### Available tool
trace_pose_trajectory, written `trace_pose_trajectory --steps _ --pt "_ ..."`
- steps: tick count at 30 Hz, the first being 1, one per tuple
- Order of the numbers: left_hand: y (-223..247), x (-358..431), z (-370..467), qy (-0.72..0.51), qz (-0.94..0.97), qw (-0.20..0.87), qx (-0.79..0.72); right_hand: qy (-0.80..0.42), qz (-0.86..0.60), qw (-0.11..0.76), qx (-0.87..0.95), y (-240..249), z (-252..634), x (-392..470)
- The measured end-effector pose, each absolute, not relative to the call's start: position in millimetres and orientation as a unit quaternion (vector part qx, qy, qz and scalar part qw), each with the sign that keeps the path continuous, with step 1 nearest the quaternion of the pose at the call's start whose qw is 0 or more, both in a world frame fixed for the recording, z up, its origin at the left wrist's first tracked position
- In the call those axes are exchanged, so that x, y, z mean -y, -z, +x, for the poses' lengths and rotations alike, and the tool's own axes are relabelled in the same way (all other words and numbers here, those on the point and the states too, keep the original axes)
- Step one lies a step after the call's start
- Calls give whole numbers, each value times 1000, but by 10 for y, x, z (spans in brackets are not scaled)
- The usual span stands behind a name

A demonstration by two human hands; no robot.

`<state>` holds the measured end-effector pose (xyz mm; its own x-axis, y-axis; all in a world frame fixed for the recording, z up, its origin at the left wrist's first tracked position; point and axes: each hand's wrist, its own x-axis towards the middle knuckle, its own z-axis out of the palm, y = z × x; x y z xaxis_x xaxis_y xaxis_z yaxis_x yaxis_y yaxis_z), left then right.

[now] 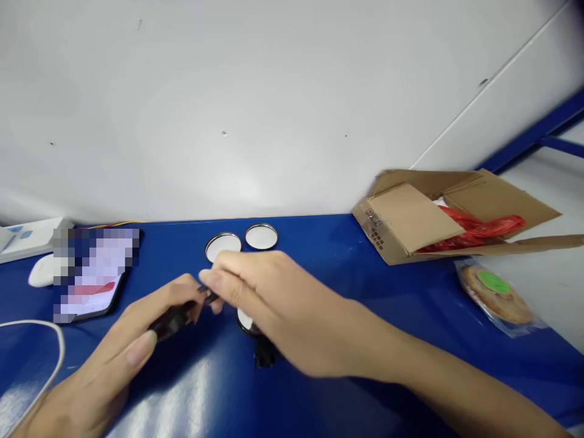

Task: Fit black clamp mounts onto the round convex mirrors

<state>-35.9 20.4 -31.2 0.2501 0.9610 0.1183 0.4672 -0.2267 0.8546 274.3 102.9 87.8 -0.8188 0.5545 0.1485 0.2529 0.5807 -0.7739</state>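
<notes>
My left hand (137,337), at the lower left, is closed around a small dark object (171,322), gripping it between thumb and fingers. The fingertips of my right hand (274,298) pinch a thin black piece at that object's upper right end, close to the left fingers. Behind the hands lie two round mirrors with dark rims, one (222,244) partly behind my right hand and the other (261,236) fully visible. A third round mirror (245,320) shows beneath my right hand, beside a black item (265,353) that is mostly covered.
A phone (98,274), a white mouse-like object (45,271), a white box (34,238) and a white cable (61,347) are at the left. An open cardboard box (410,219) with a red plastic bag (483,226) stands at the right, near a wrapped round item (497,295).
</notes>
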Motion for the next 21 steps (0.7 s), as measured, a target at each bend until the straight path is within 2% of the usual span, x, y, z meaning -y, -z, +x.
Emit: trace_pose_trajectory --steps 2,4,8,11,14,21 --pt "166 -315 -214 -337 696 395 -497 -297 -273 165 900 -871 2870 -1157" --pt "50 -394 -107 -339 690 381 -514 -253 -394 142 872 -868 3002 -1322" --pt "-2 -428 -54 -302 718 321 -539 -275 -468 -11 840 -857 3204 -1642" --pt "42 -425 -60 -272 738 281 -550 -285 -477 -65 829 -809 3259 -1767" --pt "64 -447 -38 -234 757 251 -556 -284 -479 -88 826 -733 3237 -1793" --pt "105 -503 -4 -217 784 163 -559 -260 -484 -75 832 -670 3142 -1762"
